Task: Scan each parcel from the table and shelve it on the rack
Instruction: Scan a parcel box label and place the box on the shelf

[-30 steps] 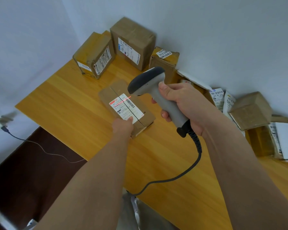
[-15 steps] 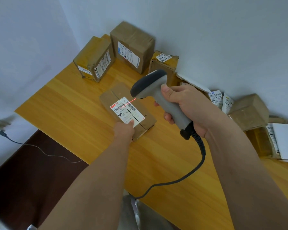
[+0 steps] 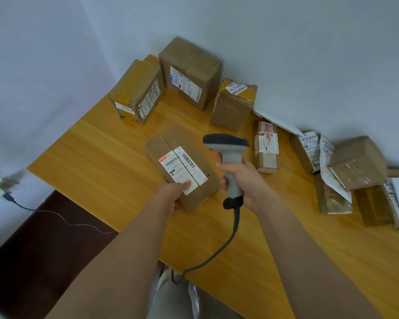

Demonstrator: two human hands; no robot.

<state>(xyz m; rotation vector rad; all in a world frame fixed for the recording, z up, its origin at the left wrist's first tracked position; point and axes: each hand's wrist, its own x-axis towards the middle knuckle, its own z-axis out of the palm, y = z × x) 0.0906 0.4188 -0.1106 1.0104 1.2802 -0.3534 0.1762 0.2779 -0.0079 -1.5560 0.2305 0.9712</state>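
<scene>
Now we held a flat box on the wooden surface with our left hand, thumb pinching its near edge over the white label. Our right hand had its fingers curled around the scanner, just beside the box. More boxes sat near the wall.

A thin cable runs from a wall plug across the dark floor beside pale walls.
</scene>
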